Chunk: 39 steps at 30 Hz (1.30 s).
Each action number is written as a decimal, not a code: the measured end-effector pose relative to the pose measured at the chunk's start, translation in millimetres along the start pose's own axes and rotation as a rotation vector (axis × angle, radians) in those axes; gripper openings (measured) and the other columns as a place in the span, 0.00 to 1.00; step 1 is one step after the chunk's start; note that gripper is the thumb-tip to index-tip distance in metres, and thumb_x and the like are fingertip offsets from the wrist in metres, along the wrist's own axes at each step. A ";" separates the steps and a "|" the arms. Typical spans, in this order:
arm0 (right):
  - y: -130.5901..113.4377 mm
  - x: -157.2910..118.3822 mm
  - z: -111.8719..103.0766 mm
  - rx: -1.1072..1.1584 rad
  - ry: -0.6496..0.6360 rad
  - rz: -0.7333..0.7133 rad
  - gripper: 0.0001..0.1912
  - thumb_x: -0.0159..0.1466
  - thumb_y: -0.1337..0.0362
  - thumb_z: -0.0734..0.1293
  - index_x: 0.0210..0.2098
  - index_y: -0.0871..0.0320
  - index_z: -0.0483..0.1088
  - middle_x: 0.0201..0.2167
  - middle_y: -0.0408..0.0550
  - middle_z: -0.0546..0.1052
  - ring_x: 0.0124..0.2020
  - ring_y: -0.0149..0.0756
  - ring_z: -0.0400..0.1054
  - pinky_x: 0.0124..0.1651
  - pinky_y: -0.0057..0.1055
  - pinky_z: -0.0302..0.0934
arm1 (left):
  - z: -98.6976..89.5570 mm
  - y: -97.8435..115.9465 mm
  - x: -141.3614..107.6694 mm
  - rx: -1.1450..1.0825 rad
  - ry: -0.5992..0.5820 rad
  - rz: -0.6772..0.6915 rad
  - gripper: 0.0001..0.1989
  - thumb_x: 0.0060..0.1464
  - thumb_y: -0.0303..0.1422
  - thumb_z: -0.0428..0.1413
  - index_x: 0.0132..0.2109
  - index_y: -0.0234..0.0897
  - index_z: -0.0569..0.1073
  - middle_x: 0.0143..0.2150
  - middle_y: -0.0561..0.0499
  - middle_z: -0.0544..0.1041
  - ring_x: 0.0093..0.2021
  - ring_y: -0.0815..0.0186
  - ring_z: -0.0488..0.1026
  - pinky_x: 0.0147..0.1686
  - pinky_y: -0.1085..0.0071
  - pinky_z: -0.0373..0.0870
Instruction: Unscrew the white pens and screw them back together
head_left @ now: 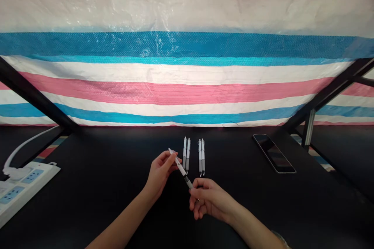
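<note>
A white and grey retractable pen (181,168) lies tilted across the space between my hands. My left hand (160,174) pinches its upper, white end between thumb and fingers. My right hand (209,198) closes around its lower, grey end, hiding the tip. Just beyond my hands, two pairs of similar pens (186,153) (201,156) lie side by side on the black table (117,155), their grey ends toward me. My left fingertips are close to the nearer pair but I cannot tell if they touch.
A black smartphone (274,153) lies on the table at the right. A white power strip (22,188) with a white cable (20,151) sits at the left edge. Black metal beams (33,93) (330,93) rise on both sides before a striped tarpaulin (187,46).
</note>
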State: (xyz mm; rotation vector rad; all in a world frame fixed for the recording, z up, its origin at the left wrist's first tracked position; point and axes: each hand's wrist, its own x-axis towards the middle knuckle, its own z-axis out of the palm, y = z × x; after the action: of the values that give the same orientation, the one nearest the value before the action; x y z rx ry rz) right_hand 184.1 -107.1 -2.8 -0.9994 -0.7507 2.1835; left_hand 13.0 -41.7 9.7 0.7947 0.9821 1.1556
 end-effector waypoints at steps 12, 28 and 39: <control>4.2 4.6 -2.5 0.038 -0.011 -0.001 0.23 0.54 0.49 0.68 0.30 0.65 0.65 0.18 0.47 0.72 0.12 0.25 0.62 0.14 0.20 0.44 | 2.8 -1.2 -5.2 0.073 -0.151 -0.022 0.10 0.48 0.37 0.61 0.36 0.35 0.75 0.29 0.47 0.77 0.31 0.65 0.74 0.33 0.72 0.70; -1.2 0.7 1.3 -0.045 0.072 -0.033 0.26 0.56 0.42 0.63 0.34 0.62 0.63 0.20 0.45 0.73 0.12 0.25 0.62 0.12 0.19 0.45 | 1.6 1.1 -2.6 0.065 -0.077 0.028 0.10 0.50 0.37 0.60 0.37 0.34 0.75 0.30 0.48 0.76 0.32 0.66 0.72 0.34 0.73 0.71; -3.7 0.9 1.8 -0.042 0.102 -0.051 0.24 0.55 0.44 0.66 0.35 0.61 0.63 0.22 0.44 0.73 0.13 0.25 0.64 0.12 0.19 0.48 | -0.3 -1.3 -2.6 0.065 -0.064 0.042 0.10 0.51 0.37 0.59 0.38 0.34 0.74 0.32 0.48 0.77 0.37 0.65 0.73 0.36 0.73 0.71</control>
State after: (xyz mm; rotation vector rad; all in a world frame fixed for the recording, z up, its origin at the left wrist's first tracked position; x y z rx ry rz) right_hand 183.3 -104.5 0.5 -1.0921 -0.7691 2.0642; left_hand 12.9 -44.5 8.9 0.9024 0.9578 1.1326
